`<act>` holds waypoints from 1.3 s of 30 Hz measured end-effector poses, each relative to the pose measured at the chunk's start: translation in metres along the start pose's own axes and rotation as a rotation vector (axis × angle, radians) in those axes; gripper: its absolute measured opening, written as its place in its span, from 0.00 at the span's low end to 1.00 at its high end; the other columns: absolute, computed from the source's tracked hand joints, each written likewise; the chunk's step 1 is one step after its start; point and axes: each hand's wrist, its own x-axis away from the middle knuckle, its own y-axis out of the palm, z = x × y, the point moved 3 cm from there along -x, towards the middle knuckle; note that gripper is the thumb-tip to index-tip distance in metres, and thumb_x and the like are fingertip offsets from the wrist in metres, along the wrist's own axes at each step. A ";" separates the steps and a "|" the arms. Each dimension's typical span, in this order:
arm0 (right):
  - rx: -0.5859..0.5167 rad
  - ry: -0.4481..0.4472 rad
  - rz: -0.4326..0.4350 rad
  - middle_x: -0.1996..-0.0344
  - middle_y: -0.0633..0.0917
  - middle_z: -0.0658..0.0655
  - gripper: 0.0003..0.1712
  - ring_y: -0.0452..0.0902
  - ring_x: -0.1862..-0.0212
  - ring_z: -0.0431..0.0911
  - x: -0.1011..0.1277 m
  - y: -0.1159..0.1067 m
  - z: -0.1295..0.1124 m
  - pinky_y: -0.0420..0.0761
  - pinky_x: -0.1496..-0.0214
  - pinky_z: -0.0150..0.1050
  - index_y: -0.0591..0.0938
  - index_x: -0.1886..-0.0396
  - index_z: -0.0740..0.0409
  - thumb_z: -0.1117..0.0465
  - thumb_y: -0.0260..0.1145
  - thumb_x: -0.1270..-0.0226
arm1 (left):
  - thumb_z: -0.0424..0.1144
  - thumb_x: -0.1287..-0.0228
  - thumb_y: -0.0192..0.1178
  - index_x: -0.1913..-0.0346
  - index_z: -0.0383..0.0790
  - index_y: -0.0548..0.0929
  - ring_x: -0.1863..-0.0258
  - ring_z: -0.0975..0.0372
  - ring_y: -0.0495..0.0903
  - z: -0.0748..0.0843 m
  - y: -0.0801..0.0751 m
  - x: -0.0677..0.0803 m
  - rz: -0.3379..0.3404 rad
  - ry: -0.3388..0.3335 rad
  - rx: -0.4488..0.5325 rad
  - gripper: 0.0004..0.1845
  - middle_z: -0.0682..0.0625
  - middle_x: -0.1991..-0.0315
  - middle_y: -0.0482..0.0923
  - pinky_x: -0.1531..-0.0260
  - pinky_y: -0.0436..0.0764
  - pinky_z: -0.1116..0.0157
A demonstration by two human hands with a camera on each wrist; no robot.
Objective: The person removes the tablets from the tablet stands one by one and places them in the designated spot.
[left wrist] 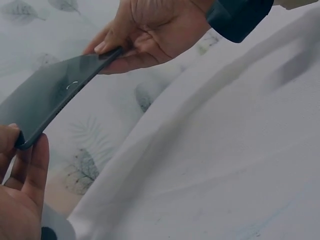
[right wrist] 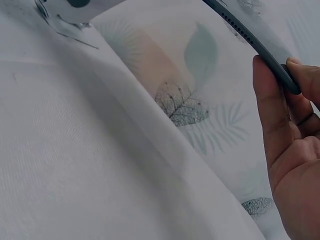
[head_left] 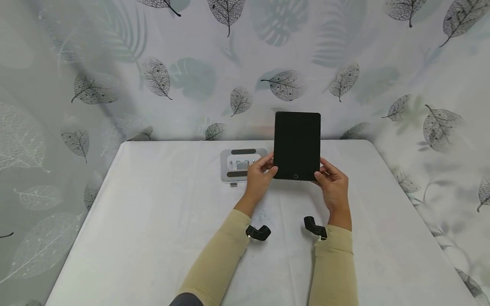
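Note:
A tablet [head_left: 297, 144] with a dark screen is held upright above the table, its round home button at the bottom edge. My left hand [head_left: 259, 179] pinches its lower left side between thumb and fingers. At the lower right corner my right hand [head_left: 334, 187] grips it the same way. In the left wrist view both hands are seen on the tablet [left wrist: 50, 92], the left hand [left wrist: 20, 200] at the near corner. The right wrist view shows the tablet's thin edge [right wrist: 245, 37] with thumb and fingers of the right hand [right wrist: 297, 145] on either side.
A grey stand-like device [head_left: 225, 163] with dark strips lies on the white table [head_left: 153, 221] behind my left hand, which partly covers it. A small dark tab sticks out at its front. A leaf-patterned curtain [head_left: 199, 114] hangs behind and beside the table.

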 end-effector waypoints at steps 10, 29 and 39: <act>0.017 0.050 0.054 0.65 0.80 0.52 0.29 0.84 0.63 0.39 0.001 -0.015 0.003 0.89 0.58 0.33 0.77 0.33 0.70 0.79 0.65 0.34 | 0.25 0.35 0.66 0.35 0.37 0.81 0.54 0.60 0.84 -0.012 0.016 0.002 0.014 -0.084 -0.027 0.25 0.38 0.50 0.85 0.53 0.82 0.74; 0.107 0.254 0.141 0.65 0.77 0.48 0.30 0.77 0.62 0.37 0.003 -0.032 0.025 0.86 0.60 0.28 0.74 0.30 0.69 0.79 0.63 0.32 | 0.22 0.38 0.67 0.37 0.34 0.82 0.57 0.64 0.84 -0.042 0.023 0.008 0.041 -0.217 -0.067 0.25 0.38 0.51 0.86 0.57 0.84 0.75; 0.175 0.273 0.148 0.68 0.78 0.45 0.29 0.76 0.64 0.35 0.002 -0.038 0.033 0.85 0.63 0.26 0.73 0.31 0.71 0.78 0.63 0.31 | 0.22 0.40 0.67 0.34 0.33 0.79 0.52 0.59 0.83 -0.048 0.018 0.015 -0.056 -0.246 -0.051 0.29 0.38 0.47 0.82 0.55 0.84 0.73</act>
